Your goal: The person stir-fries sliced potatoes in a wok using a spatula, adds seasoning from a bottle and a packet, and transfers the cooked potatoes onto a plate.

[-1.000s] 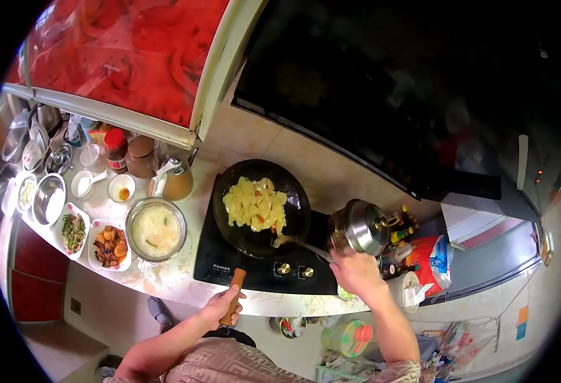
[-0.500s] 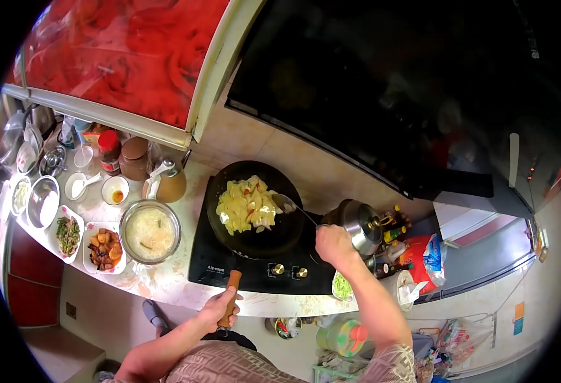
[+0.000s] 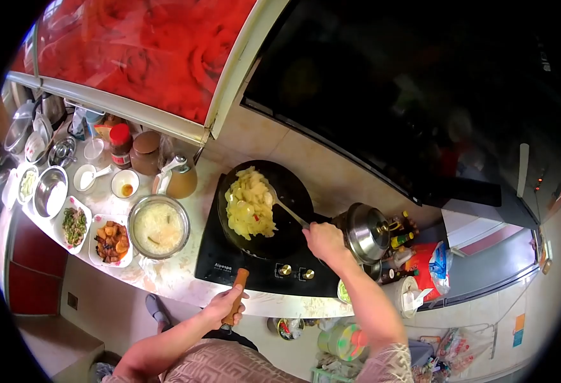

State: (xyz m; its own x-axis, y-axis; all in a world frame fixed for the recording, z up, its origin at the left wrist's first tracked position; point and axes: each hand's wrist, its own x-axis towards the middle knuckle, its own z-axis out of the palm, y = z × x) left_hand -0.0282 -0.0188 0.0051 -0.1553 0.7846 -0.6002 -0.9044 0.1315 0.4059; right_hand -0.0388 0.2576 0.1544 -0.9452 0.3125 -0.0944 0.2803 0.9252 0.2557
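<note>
A black wok (image 3: 293, 191) sits on the dark cooktop (image 3: 213, 255), its wooden handle (image 3: 239, 290) pointing toward me. My left hand (image 3: 227, 305) is closed round that handle. Pale yellow slices (image 3: 248, 207), with small red bits among them, are heaped in the wok's left half. My right hand (image 3: 325, 241) grips a metal spatula (image 3: 291, 214) from the right; its blade is partly covered by the food. Just beyond my right hand stands a shiny steel lidded pot (image 3: 366, 233).
Left of the cooktop are a steel bowl of pale shreds in liquid (image 3: 159, 226), a dish of browned chunks (image 3: 112, 241) and a dish of chopped greens (image 3: 73, 226). Bottles (image 3: 401, 239) and a red bag (image 3: 428, 265) crowd the right. A black range hood (image 3: 382, 108) overhangs the cooktop.
The spatula has moved left and pushed the slices into a taller heap on the wok's left. My right hand followed it leftward; the left hand still holds the handle. The view has shifted slightly.
</note>
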